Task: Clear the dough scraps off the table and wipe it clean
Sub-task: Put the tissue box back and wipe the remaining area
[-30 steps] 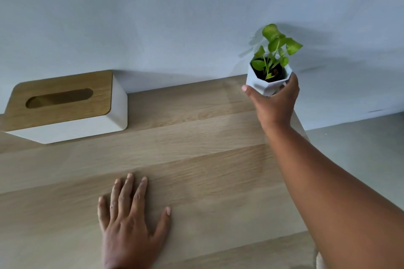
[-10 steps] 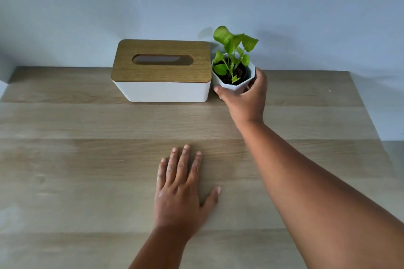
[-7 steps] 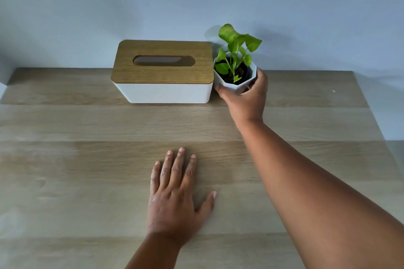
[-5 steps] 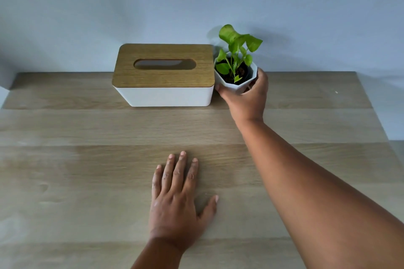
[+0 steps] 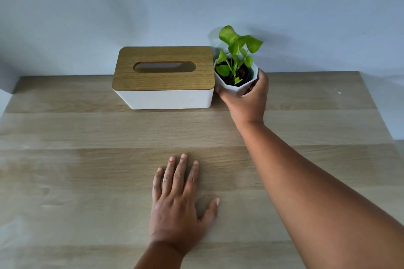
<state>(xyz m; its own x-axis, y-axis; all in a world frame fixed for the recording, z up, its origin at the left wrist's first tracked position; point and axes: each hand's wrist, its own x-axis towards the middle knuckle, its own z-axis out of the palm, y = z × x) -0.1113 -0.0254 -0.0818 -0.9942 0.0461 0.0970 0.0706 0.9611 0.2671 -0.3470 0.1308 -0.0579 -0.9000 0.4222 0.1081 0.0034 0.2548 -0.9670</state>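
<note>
Left hand [image 5: 179,205] flat, palm down, fingers [image 5: 178,172] straight, thumb splayed. Right arm extended forward, right hand [image 5: 247,98] curled in a grip.

One head-worn view only, wide-angle. Looks forward and down from above the near edge of the wooden table [image 5: 87,170], facing the pale wall [image 5: 196,2] behind it. Both forearms enter from the bottom edge, close to the lens. Table's back edge and right side in frame.
</note>
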